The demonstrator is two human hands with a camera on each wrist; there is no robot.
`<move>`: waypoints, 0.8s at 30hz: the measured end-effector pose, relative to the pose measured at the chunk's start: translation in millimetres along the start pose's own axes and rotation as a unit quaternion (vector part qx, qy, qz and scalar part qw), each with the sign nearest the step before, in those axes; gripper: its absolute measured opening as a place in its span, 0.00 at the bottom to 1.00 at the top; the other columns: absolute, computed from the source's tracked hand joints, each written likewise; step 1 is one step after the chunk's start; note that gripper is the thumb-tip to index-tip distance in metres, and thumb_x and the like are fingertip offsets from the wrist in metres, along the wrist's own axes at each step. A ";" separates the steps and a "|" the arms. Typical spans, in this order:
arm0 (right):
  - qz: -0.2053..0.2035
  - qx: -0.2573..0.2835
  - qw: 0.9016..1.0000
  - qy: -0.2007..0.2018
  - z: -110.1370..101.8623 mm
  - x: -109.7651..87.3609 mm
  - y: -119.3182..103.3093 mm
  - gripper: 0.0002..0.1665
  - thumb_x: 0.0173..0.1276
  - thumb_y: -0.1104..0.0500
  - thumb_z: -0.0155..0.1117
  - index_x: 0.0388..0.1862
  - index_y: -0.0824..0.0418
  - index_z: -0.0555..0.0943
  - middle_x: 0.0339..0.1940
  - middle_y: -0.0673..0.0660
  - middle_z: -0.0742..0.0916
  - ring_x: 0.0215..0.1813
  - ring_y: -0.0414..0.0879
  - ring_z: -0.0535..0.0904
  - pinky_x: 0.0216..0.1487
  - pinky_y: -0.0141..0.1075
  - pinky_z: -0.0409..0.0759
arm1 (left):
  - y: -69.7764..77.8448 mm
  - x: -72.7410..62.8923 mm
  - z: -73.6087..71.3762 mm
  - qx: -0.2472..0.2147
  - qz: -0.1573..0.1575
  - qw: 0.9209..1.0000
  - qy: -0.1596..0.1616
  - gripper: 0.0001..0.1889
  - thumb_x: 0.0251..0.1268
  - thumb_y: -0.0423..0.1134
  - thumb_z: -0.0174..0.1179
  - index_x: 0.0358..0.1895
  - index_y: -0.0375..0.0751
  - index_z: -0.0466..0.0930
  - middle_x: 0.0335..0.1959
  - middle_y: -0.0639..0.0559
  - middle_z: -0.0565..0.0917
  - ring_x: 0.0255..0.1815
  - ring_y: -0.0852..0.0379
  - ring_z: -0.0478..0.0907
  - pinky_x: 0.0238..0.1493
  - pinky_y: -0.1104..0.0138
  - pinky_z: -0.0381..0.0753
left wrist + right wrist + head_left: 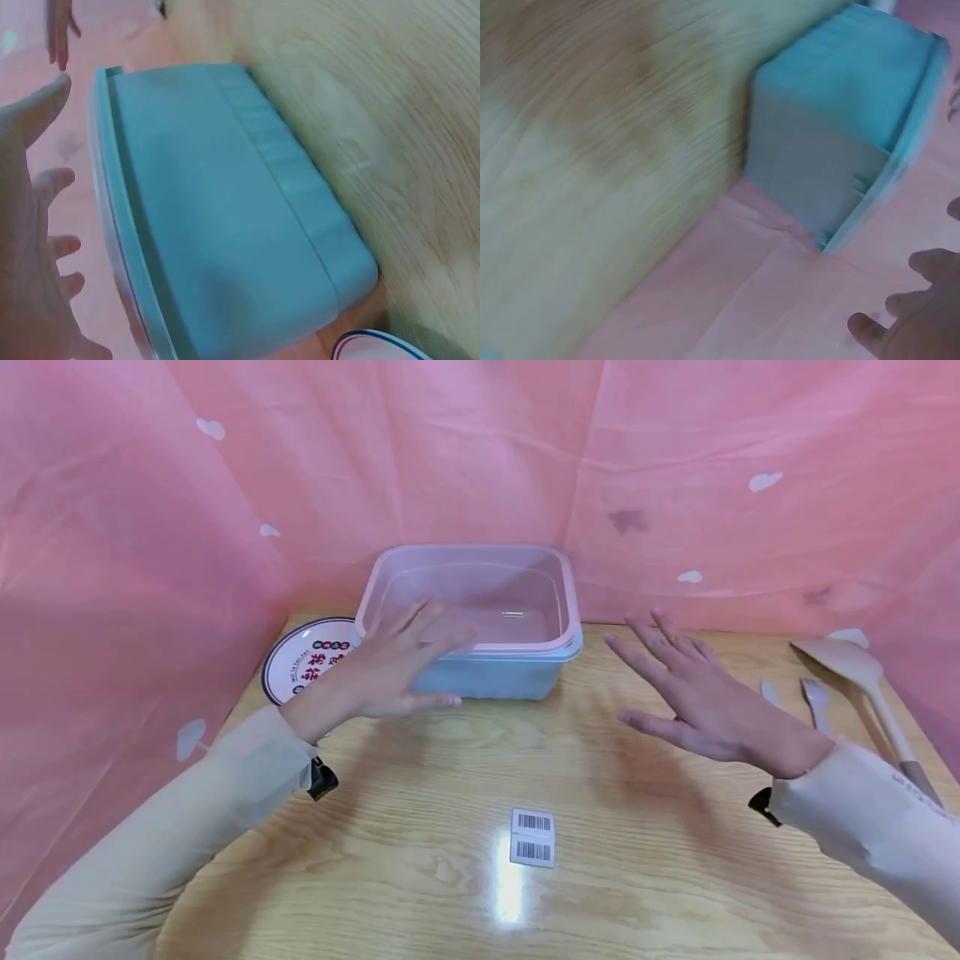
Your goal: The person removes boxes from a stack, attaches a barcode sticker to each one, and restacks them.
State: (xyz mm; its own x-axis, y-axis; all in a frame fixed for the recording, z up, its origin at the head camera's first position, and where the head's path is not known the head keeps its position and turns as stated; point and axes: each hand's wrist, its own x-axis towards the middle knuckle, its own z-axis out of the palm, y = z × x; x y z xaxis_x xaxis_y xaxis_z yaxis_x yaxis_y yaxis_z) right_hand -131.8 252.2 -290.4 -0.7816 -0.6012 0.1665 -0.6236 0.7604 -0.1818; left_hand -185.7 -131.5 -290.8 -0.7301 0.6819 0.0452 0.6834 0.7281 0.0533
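Observation:
A pink basin [480, 572] sits nested in a blue basin [487, 678] at the back of the table. My left hand [393, 664], fingers spread, hovers in front of the basins' left side and overlaps the pink rim in the head view. In the left wrist view the blue basin [217, 202] lies beside the spread fingers [64, 246]. Off to the right of the basins, my right hand [686, 693] is held over the table with its fingers apart. It holds nothing. The right wrist view shows its fingertips [866, 330] apart from the blue basin [840, 112].
A white plate [303, 656] with red characters stands left of the basins. A barcode label [532, 837] lies at the table's middle. On the right are a fork [816, 702], a light flat utensil [769, 692] and a beige ladle [847, 660]. Pink cloth [480, 452] hangs behind.

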 end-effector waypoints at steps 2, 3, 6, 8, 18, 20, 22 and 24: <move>0.024 0.040 0.999 0.011 -1.8 3.8 -0.4 0.49 0.69 0.47 0.60 0.79 0.45 0.44 0.81 0.55 0.44 0.81 0.55 0.31 0.70 0.71 0.45 | -2.3 -0.8 -2.8 -0.009 -0.020 1.000 0.020 0.43 0.59 0.72 0.51 0.76 0.65 0.48 0.80 0.47 0.39 0.80 0.45 0.28 0.71 0.32 0.33; 0.035 0.063 0.997 0.020 -2.5 5.8 -0.4 0.48 0.69 0.48 0.60 0.79 0.44 0.43 0.81 0.54 0.43 0.81 0.56 0.31 0.70 0.71 0.43 | -3.7 -1.6 -4.4 -0.015 -0.030 0.999 0.031 0.44 0.59 0.71 0.52 0.77 0.64 0.48 0.80 0.47 0.38 0.80 0.45 0.28 0.70 0.31 0.33; 0.068 0.125 0.989 0.051 -3.8 13.2 -0.5 0.47 0.71 0.50 0.58 0.79 0.41 0.41 0.81 0.52 0.44 0.81 0.56 0.33 0.71 0.69 0.40 | -8.7 -4.8 -8.4 -0.055 -0.058 0.995 0.061 0.46 0.59 0.68 0.57 0.77 0.63 0.45 0.80 0.49 0.38 0.80 0.47 0.28 0.70 0.30 0.35; 0.089 0.162 0.981 0.067 -4.0 18.9 -0.3 0.47 0.72 0.50 0.56 0.78 0.38 0.39 0.81 0.48 0.45 0.81 0.54 0.36 0.73 0.67 0.40 | -13.0 -7.2 -10.3 -0.084 -0.074 0.991 0.076 0.48 0.58 0.66 0.60 0.77 0.64 0.43 0.80 0.51 0.37 0.80 0.48 0.29 0.70 0.30 0.36; 0.194 0.281 0.934 0.107 3.7 54.6 0.1 0.44 0.71 0.44 0.56 0.77 0.32 0.43 0.80 0.49 0.55 0.76 0.59 0.59 0.68 0.61 0.65 | -37.9 -19.7 -2.4 -0.223 -0.168 0.954 0.112 0.53 0.54 0.59 0.68 0.78 0.63 0.41 0.79 0.47 0.38 0.77 0.38 0.46 0.68 0.32 0.52; 0.204 0.302 0.925 0.107 7.1 63.5 -0.5 0.45 0.71 0.44 0.56 0.78 0.35 0.43 0.79 0.54 0.58 0.74 0.61 0.62 0.68 0.61 0.65 | -43.1 -20.8 3.0 -0.252 -0.176 0.942 0.134 0.54 0.52 0.56 0.70 0.78 0.61 0.42 0.79 0.45 0.41 0.75 0.37 0.51 0.67 0.33 0.55; 0.212 0.313 0.920 0.104 11.1 72.8 -0.8 0.46 0.70 0.43 0.57 0.79 0.39 0.43 0.78 0.58 0.61 0.72 0.62 0.65 0.68 0.60 0.66 | -47.4 -21.3 7.8 -0.284 -0.179 0.929 0.156 0.55 0.51 0.52 0.72 0.77 0.61 0.43 0.77 0.43 0.45 0.73 0.38 0.54 0.67 0.35 0.57; 0.220 0.318 0.917 0.098 14.7 82.5 -1.4 0.48 0.70 0.43 0.57 0.79 0.44 0.43 0.76 0.61 0.63 0.70 0.63 0.67 0.67 0.59 0.68 | -51.2 -20.6 12.4 -0.314 -0.171 0.917 0.179 0.54 0.49 0.48 0.74 0.77 0.62 0.45 0.75 0.42 0.50 0.72 0.41 0.55 0.68 0.36 0.57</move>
State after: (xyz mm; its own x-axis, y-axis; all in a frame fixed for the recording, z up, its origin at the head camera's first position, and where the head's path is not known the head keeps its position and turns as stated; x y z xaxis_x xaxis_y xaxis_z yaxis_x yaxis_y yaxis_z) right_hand -195.7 197.9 -290.7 -0.9806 -0.1677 0.1018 -0.1820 0.5844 -0.7908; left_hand -205.6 -182.0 -306.9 -0.9326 0.2727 0.2366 0.3592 0.6345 0.6844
